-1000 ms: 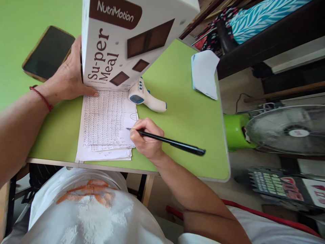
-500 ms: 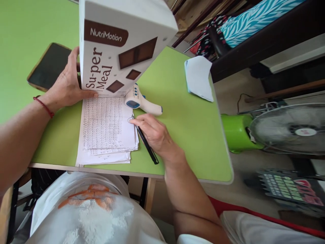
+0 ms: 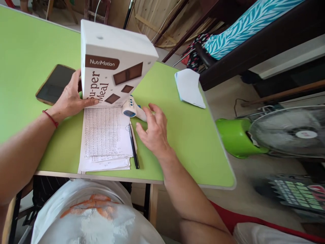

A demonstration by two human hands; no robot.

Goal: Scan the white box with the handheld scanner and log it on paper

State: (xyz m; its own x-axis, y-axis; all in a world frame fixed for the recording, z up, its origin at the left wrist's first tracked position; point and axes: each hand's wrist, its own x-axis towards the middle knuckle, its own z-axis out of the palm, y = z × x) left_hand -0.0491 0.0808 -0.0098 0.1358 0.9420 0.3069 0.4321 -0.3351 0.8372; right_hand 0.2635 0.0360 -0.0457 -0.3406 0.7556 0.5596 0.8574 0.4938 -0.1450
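A white NutriMotion Su-per Meal box (image 3: 101,79) stands upright on the green table. My left hand (image 3: 72,96) grips its lower left edge, thumb across the front and the other fingers behind. Below the box lies a stack of handwritten papers (image 3: 101,132), with a black pen (image 3: 133,145) resting on its right edge. My right hand (image 3: 153,130) is open, fingers apart, over the handle of a white infrared thermometer (image 3: 130,109). Whether the fingertips touch the handle I cannot tell. The thermometer lies against the box's lower right corner.
A dark phone (image 3: 56,83) lies left of the box. Folded white paper (image 3: 190,88) sits near the right edge of the green table (image 3: 182,145). Beyond that edge are a green bucket (image 3: 231,137) and a fan (image 3: 291,130).
My right hand has let go of the pen, which now lies on the papers, and has opened near the thermometer's handle. My left hand stays on the box. The view has shifted.
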